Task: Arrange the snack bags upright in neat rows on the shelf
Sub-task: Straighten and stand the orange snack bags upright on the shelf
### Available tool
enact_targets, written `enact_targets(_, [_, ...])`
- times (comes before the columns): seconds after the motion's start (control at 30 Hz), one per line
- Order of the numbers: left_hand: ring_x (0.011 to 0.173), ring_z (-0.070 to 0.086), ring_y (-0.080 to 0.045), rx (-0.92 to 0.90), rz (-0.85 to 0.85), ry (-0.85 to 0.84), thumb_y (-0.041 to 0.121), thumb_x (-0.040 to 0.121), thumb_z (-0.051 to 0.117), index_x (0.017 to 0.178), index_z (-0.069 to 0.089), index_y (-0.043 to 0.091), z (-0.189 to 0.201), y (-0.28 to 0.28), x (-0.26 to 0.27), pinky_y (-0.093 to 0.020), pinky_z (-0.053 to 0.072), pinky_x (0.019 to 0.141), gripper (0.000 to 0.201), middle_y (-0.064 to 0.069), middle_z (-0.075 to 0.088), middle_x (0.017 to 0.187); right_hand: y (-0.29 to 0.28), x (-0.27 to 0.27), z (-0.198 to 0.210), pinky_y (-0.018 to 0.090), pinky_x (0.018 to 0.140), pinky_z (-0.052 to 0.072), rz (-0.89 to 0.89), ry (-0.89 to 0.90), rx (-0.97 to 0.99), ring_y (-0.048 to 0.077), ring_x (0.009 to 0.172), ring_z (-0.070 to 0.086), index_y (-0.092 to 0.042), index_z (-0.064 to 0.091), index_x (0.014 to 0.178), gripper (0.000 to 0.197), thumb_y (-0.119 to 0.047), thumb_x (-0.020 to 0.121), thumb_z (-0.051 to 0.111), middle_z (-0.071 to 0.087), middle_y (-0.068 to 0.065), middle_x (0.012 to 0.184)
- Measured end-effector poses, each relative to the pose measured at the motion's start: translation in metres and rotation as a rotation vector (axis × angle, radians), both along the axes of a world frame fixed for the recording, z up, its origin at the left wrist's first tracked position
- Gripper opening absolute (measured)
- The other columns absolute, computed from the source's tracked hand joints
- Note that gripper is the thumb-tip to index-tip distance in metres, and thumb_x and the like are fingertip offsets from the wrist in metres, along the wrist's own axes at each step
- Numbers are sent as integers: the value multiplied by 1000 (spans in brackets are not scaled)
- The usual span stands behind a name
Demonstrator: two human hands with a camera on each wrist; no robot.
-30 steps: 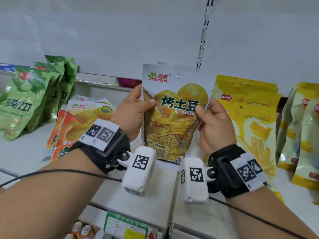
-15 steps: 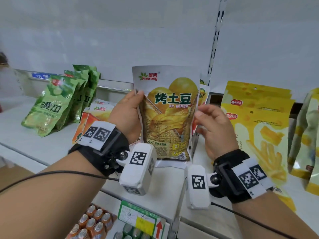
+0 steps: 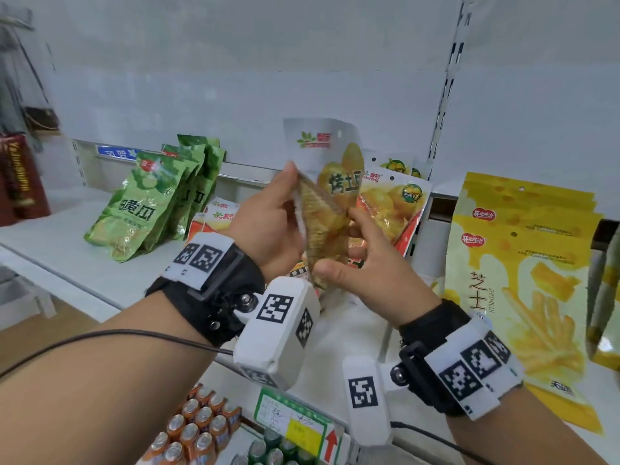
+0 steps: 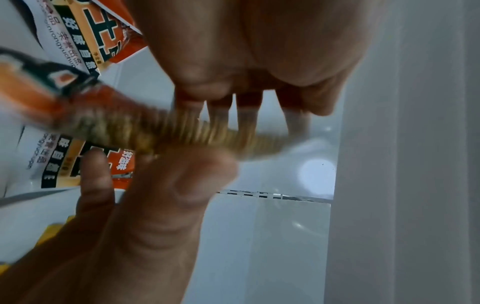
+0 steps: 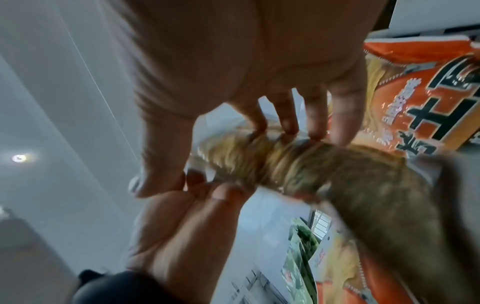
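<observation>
A yellow-and-white potato chip bag (image 3: pixel 323 193) is held above the white shelf (image 3: pixel 84 260), turned nearly edge-on. My left hand (image 3: pixel 285 199) grips its left edge, thumb on the front. My right hand (image 3: pixel 355 250) grips its lower right part, thumb under the bottom corner. The left wrist view shows my left hand (image 4: pixel 228 107) pinching the blurred bag (image 4: pixel 182 133). In the right wrist view my right hand (image 5: pixel 285 123) presses its fingertips on the bag (image 5: pixel 298 164). Orange bags (image 3: pixel 392 209) of the same brand stand just behind.
Green bags (image 3: pixel 144 203) lean in a row at the left, and more orange bags (image 3: pixel 214 219) lie flat beside them. Tall yellow cheese-stick bags (image 3: pixel 523 270) stand at the right. A slotted upright (image 3: pixel 446 85) divides the back wall. Cans (image 3: pixel 198 427) fill the lower shelf.
The bag has turned from facing me to nearly edge-on, and my hands have closed in on it. My right hand has shifted to the bag's lower part.
</observation>
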State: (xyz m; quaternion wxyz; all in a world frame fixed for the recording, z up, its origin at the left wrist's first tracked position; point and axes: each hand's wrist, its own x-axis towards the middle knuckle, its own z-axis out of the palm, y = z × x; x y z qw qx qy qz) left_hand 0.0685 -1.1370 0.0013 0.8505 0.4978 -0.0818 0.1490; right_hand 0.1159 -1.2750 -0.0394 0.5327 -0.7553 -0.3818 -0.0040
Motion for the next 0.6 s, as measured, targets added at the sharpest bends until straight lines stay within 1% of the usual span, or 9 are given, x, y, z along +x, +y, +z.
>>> enact_targets(0.07, [107,58,-23,112,-5,-11,63,89,28,114,65,25,-1,3,-2,-38,50,80,59,-6,62,117,8,1,1,35,96,48,40,26,24,10,114,57,-36,41,130,79,-45,61,78,57,-8,126])
enact_targets(0.13, [109,57,-22,167,-17,-2,74,80,23,112,67,25,-1,8,-4,-39,49,80,73,-7,60,120,13,5,1,37,86,54,-44,28,47,11,94,66,-36,52,111,43,-25,75,73,68,-6,101])
enact_targets(0.17, [109,58,-23,170,-4,-1,75,79,22,112,67,24,-2,13,-5,-40,50,81,76,-8,61,119,13,8,0,34,78,56,-75,48,76,9,85,68,-37,56,99,29,-17,81,68,70,-7,91])
enact_targets(0.23, [102,62,-22,148,86,7,72,84,22,106,68,20,-4,23,-7,-40,51,79,73,-8,66,110,11,17,-1,23,66,55,-76,132,162,5,77,69,-38,56,90,28,-10,87,61,71,-13,82])
enact_targets(0.27, [96,64,-21,138,157,16,70,87,24,102,69,18,-6,29,-7,-37,51,78,70,-6,67,103,10,21,1,24,67,56,-82,178,201,7,78,70,-37,56,91,28,-10,88,61,72,-12,83])
enact_targets(0.37, [80,60,-18,105,306,47,62,93,27,90,67,16,-15,46,-7,-32,46,71,60,-2,67,88,15,35,8,41,73,57,-50,351,307,23,81,72,-24,58,97,18,-8,88,62,73,4,89])
enact_targets(0.47, [66,60,-13,45,393,64,60,94,30,81,65,17,-23,60,-7,-26,46,61,57,2,66,75,31,51,11,39,63,58,-9,591,411,24,67,70,-12,56,96,15,-1,87,59,71,11,77])
enact_targets(0.53, [61,59,-10,37,426,67,59,94,30,78,64,18,-28,65,-7,-22,44,54,56,3,66,71,42,57,11,36,60,57,-17,658,305,20,58,68,-11,54,98,15,-3,88,59,70,7,65])
enact_targets(0.6, [63,56,-11,41,443,83,58,94,32,79,64,18,-32,68,-5,-24,40,55,53,3,64,73,50,61,6,36,66,58,-56,611,87,19,62,68,-8,55,109,22,-11,88,62,71,7,72])
